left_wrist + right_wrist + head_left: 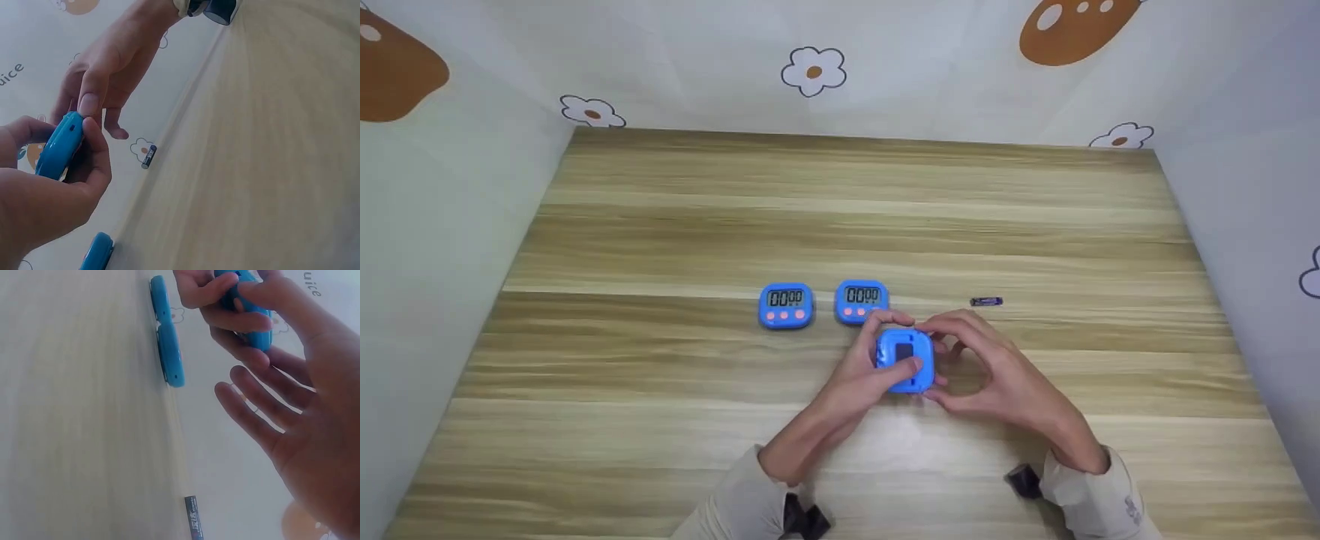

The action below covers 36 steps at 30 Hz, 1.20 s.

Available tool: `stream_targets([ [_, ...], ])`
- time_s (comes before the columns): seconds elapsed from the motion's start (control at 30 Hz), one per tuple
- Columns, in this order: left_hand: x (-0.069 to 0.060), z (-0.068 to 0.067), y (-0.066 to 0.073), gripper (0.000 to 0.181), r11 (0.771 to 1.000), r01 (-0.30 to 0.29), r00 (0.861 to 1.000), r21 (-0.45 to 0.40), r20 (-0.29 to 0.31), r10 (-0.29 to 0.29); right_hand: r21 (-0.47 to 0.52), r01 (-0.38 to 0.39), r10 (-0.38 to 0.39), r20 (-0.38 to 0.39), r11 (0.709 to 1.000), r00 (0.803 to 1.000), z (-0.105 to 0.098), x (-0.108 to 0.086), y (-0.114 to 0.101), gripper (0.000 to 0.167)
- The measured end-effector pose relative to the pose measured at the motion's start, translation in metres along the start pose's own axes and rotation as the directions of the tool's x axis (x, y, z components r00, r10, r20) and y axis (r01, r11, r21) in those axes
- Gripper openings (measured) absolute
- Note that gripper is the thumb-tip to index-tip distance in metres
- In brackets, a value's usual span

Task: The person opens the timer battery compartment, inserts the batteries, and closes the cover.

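A blue digital timer (925, 352) is held above the table, its back with a dark rectangular recess turned up to the head view. My left hand (851, 382) grips it from the left, thumb lying across the back. From the other side my right hand (1012, 375) pinches its right edge between thumb and index finger; in the right wrist view the other fingers are spread loosely. Two matching timers, one on the left (786, 306) and one on the right (861, 300), lie face up on the table, displays reading zeros. Behind my right hand lies a small dark battery (987, 301).
The wood-grain table (660, 225) is bordered by pale walls (915, 82) with flower prints at the back and sides. Black wrist devices sit by both sleeves, the left one (804, 517) and the right one (1024, 481), near the table's front.
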<state>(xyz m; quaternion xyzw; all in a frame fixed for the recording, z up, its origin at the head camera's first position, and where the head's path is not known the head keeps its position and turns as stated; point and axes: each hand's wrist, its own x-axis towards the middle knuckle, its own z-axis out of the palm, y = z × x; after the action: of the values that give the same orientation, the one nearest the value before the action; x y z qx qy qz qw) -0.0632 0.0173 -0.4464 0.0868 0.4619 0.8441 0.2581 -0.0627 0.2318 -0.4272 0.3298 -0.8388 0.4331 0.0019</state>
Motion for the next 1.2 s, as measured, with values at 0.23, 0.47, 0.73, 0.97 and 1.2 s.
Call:
stream_targets([
  [0.23,0.0,0.003,-0.002,0.046,0.998,0.005,1.0,-0.066,0.002,-0.005,-0.002,-0.015,0.015,-0.008,1.0,1.0,0.001,0.0,-0.003,0.073],
  [0.47,-0.001,0.003,-0.003,0.047,0.998,-0.01,0.999,-0.069,0.032,0.012,0.035,-0.016,0.017,-0.031,0.999,0.999,-0.004,0.006,-0.025,0.07],
  [0.73,-0.002,0.002,0.0,0.042,1.0,0.015,1.0,0.004,0.017,-0.015,0.046,0.002,0.0,-0.031,0.999,1.0,-0.006,0.007,-0.03,0.07],
  [0.97,-0.001,0.002,-0.003,0.044,0.999,-0.011,0.999,-0.043,0.03,0.012,0.03,0.045,-0.044,-0.038,0.999,0.998,-0.007,0.009,-0.031,0.07],
  [1.2,0.001,0.002,-0.005,0.046,1.0,-0.011,0.999,-0.017,-0.033,0.011,0.043,0.043,-0.041,-0.041,0.998,0.998,-0.009,0.006,-0.027,0.072],
])
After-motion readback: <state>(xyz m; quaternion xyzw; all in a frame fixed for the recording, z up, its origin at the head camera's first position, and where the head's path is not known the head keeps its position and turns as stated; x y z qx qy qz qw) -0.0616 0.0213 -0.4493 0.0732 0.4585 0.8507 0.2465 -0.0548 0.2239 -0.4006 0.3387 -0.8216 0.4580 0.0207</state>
